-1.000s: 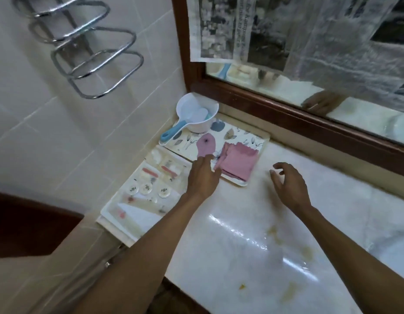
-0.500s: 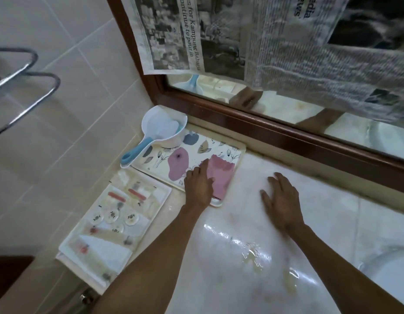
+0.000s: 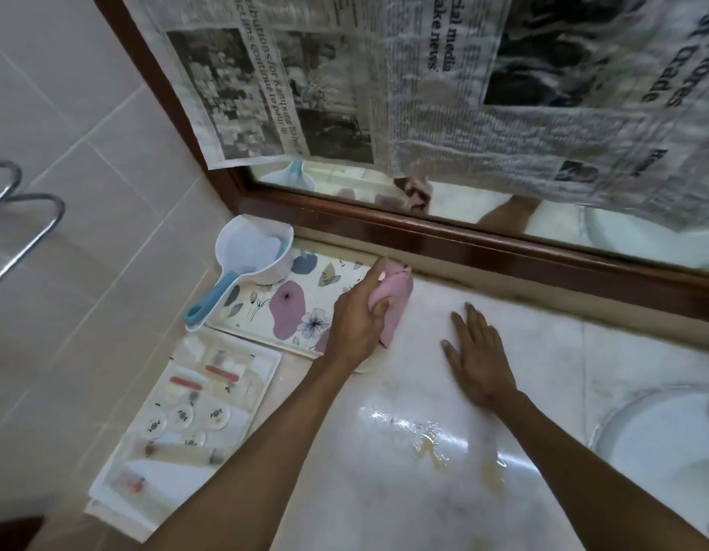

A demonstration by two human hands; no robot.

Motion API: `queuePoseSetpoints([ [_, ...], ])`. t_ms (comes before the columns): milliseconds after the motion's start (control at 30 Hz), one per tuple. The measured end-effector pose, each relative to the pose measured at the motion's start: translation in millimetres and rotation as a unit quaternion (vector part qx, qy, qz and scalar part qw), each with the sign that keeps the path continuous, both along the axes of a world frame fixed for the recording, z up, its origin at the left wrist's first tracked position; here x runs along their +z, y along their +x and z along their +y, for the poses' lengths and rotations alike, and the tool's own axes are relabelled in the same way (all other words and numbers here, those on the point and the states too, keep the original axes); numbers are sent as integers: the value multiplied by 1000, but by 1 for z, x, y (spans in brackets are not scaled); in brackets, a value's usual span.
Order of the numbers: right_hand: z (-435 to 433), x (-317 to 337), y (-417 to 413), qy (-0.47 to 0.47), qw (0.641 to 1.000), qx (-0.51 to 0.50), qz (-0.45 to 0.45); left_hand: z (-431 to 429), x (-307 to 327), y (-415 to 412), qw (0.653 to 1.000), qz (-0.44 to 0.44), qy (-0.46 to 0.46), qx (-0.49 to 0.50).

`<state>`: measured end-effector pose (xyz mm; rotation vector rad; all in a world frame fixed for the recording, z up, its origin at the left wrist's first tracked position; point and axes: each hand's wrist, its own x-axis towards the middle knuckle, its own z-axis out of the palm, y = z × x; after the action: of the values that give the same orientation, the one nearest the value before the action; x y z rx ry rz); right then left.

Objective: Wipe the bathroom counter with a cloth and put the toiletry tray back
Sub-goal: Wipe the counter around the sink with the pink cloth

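My left hand [image 3: 356, 320] grips a bunched pink cloth [image 3: 396, 300], lifted just above the right end of a flowered tray [image 3: 289, 308] that lies at the back left of the pale marble counter [image 3: 384, 491]. My right hand [image 3: 478, 355] presses flat on the counter, fingers straight, a little right of the cloth. Yellowish wet spills [image 3: 432, 447] lie on the counter in front of my right hand. A second tray [image 3: 185, 423] with small toiletry items sits at the counter's left edge.
A white scoop with a blue handle [image 3: 249, 264] rests on the flowered tray's far corner. A wood-framed mirror [image 3: 464, 240] covered with newspaper [image 3: 424, 93] runs along the back. A white basin [image 3: 662, 443] is at the right, a chrome towel rail [image 3: 22, 220] on the left wall.
My left hand has picked the pink cloth up off the flowered tray and bunched it. My right hand has come down flat on the counter. The view shifted left and nearer.
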<state>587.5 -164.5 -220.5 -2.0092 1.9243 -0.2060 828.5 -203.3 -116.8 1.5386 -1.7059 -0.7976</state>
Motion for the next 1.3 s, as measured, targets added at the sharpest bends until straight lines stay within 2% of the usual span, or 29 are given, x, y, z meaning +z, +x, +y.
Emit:
queuePoseSetpoints([
  [167,28,10,-55,36,993,-103,35,0,-1,-58,990,102,68,-69],
  [233,41,10,-78,40,989,-132,49,0,-18,-73,987,91,98,-83],
  [300,55,9,-98,42,983,-165,70,1,-39,-77,988,21,114,-100],
  [333,60,8,-106,46,979,-180,79,2,-52,-74,987,-58,100,-108],
  [400,72,5,-118,49,973,-206,87,7,-75,-69,972,-205,38,-105],
  [433,78,3,-123,49,971,-216,91,10,-82,-71,966,-234,6,-109],
  [533,92,2,-133,49,968,-220,109,15,-92,-82,943,-266,-50,-195],
  [633,101,3,-138,40,967,-223,117,11,-104,-89,912,-300,-33,-276],
  [767,103,7,-148,31,955,-274,107,6,-114,-85,895,-336,-23,-293],
  [933,102,2,-149,-5,944,-321,79,-7,-117,-67,870,-363,-72,-326],
  [1033,104,-2,-151,-17,938,-337,74,-31,-118,-72,879,-379,-48,-285],
  [1167,104,-2,-152,-32,937,-340,70,-29,-120,-137,922,-360,30,-141],
  [1233,103,-2,-152,-33,937,-343,62,-6,-119,-176,926,-345,-3,-153],
  [1300,103,-2,-152,-40,936,-344,59,25,-119,-207,913,-334,-59,-229],
])
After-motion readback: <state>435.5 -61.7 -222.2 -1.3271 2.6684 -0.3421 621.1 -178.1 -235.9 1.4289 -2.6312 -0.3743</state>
